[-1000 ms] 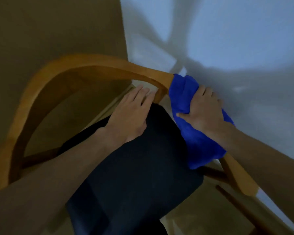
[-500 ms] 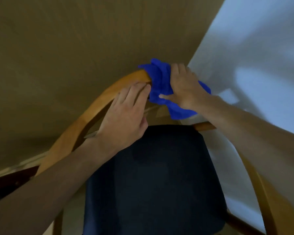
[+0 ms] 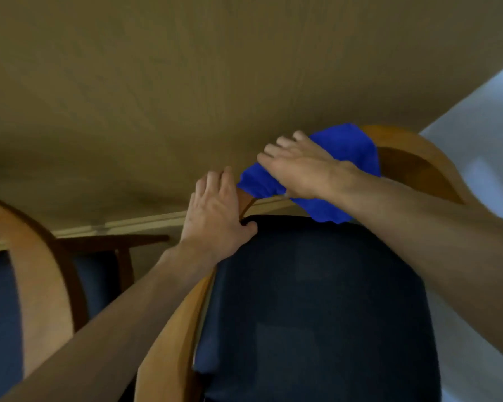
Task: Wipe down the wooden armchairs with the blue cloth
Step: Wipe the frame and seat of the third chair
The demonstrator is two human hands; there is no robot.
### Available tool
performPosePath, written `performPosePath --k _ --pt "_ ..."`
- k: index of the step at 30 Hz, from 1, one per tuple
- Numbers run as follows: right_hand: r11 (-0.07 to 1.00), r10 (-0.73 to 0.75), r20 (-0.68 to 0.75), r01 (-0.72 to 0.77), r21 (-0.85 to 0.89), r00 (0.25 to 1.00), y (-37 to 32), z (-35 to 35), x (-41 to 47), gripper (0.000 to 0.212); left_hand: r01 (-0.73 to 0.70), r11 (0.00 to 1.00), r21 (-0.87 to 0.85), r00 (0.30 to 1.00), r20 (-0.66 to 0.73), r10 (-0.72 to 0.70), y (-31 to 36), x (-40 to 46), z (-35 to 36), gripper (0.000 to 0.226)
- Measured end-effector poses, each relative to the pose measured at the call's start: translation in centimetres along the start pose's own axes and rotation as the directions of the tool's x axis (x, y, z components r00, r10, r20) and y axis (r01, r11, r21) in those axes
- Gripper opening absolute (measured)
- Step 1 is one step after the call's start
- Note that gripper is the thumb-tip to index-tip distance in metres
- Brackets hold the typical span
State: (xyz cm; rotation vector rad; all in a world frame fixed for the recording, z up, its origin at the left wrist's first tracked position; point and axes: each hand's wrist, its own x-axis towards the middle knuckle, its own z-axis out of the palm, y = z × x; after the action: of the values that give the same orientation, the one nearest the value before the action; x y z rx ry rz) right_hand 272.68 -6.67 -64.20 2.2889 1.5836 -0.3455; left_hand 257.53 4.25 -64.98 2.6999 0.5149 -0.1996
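Partly hidden, blue cloth (image 3: 343, 149) under flat right hand (image 3: 299, 169); left hand (image 3: 215, 210) flat on armchair (image 3: 169, 343).

A tan wall (image 3: 186, 82) fills the upper view, with a pale baseboard (image 3: 128, 224) along its foot. A white surface (image 3: 488, 117), perhaps another wall, meets it at the right. The lower right is too blurred to make out.
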Motion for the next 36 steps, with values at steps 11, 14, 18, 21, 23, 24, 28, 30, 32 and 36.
performPosePath --k 11,14,18,21,23,24,28,30,32,36 --pt "0.914 -0.405 -0.035 0.406 0.027 0.914 -14.5 -0.5 -0.8 0.083 0.34 0.925 -0.17 0.94 0.094 -0.329 -7.2 -17.8 1.2 0.125" --pt "0.883 -0.469 -0.029 0.469 -0.025 0.883 -18.4 -0.1 -2.7 0.089 0.414 0.88 -0.233 0.91 0.129 -0.394 -7.6 -22.1 1.7 0.124" --pt "0.824 -0.567 -0.055 0.566 -0.036 0.822 -24.0 0.6 -6.3 0.085 0.444 0.848 -0.29 0.896 0.132 -0.424 -8.1 -26.9 2.2 0.116" --pt "0.806 -0.59 -0.075 0.592 0.005 0.804 -27.2 1.1 -9.0 0.086 0.471 0.858 -0.207 0.882 0.147 -0.448 -8.0 -30.0 2.7 0.117" --pt "0.799 -0.596 -0.068 0.599 0.049 0.8 -28.9 1.5 -10.8 0.09 0.492 0.858 -0.148 0.867 0.172 -0.467 -7.7 -31.6 3.1 0.118" --pt "0.794 -0.601 -0.057 0.604 0.066 0.797 -29.7 1.8 -11.6 0.093 0.501 0.856 -0.13 0.859 0.195 -0.473 -7.6 -32.4 3.4 0.119" --pt "0.745 -0.642 -0.069 0.642 0.179 0.764 -32.2 2.7 -13.7 0.07 0.54 0.826 -0.16 0.821 0.317 -0.475 -6.9 -35.9 4.0 0.124" --pt "0.728 -0.646 -0.099 0.65 0.219 0.757 -32.3 2.7 -13.9 0.059 0.549 0.816 -0.179 0.816 0.326 -0.477 -6.3 -36.8 4.0 0.126" --pt "0.713 -0.66 -0.099 0.663 0.23 0.744 -31.7 2.7 -13.6 0.061 0.566 0.799 -0.204 0.812 0.305 -0.498 -5.9 -36.3 4.0 0.13" --pt "0.701 -0.674 -0.079 0.669 0.247 0.735 -29.0 2.1 -11.7 0.084 0.559 0.796 -0.23 0.827 0.227 -0.515 -6.0 -32.8 3.7 0.131"
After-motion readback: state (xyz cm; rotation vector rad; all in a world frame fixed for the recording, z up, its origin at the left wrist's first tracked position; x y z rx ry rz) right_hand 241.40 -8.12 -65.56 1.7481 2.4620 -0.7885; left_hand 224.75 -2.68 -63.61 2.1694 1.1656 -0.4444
